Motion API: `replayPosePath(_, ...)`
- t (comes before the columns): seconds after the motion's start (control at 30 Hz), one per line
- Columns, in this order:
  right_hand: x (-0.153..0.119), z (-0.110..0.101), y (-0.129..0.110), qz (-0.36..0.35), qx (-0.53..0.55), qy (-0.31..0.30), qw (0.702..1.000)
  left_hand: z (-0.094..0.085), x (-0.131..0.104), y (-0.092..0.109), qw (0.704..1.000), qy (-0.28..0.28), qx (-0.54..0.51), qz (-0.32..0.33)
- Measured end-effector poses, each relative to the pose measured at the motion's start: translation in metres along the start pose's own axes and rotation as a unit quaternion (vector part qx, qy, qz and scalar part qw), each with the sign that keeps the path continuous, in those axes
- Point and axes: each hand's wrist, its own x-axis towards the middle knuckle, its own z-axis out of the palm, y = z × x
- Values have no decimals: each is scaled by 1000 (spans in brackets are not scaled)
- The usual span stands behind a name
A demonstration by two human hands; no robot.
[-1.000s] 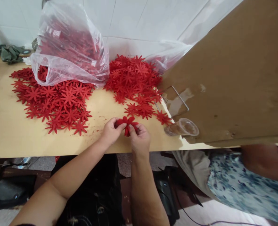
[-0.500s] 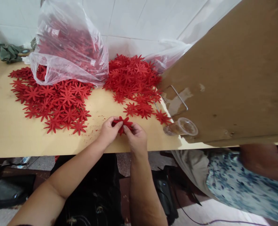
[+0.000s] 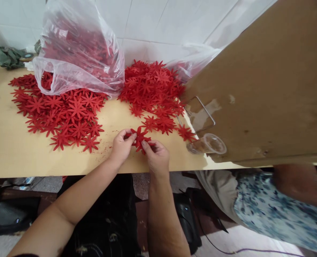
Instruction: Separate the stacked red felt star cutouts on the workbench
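Between both hands I hold a red flower-shaped cutout (image 3: 140,135) with long narrow petals, just above the table's front part. My left hand (image 3: 123,144) pinches its left side, thumb on top. My right hand (image 3: 157,153) pinches its lower right side, also with the thumb on top. Whether it is one layer or several stacked together, I cannot tell. To the left lies a wide pile of the same red cutouts (image 3: 64,114). Another heap of red cutouts (image 3: 150,85) rises beyond my hands, against the wall.
A clear plastic bag (image 3: 80,53) full of red cutouts sits on the left pile. At right, a brown board (image 3: 265,82) leans over the table, with a metal wire frame (image 3: 205,110) and a tipped plastic cup (image 3: 210,144) beside it. A person in patterned clothing (image 3: 278,210) sits at right.
The cutout between my fingers has turned and spread, showing more of its petals. My left hand has shifted slightly up and left, my right hand slightly right.
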Motion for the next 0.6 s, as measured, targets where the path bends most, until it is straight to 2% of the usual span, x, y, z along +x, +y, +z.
replayPosePath(0.1, 1, 0, 3, 5, 14, 13, 1000, -2, 2, 0, 999, 5, -33, -6)
replayPosePath(0.27, 7, -6, 9, 38, 77, 22, 996, -5, 6, 3, 990, 64, -117, -38)
replayPosePath(0.33, 9, -9, 11, 51, 88, 25, 994, -5, 7, 4, 990, 60, -122, -47)
replayPosePath(0.47, 9, -12, 11, 35, 69, 26, 997, -5, 5, 4, 991, 55, -109, -47)
replayPosePath(0.6, 9, -8, 6, 21, 30, 61, 997, -5, 5, 3, 992, 55, -103, -49)
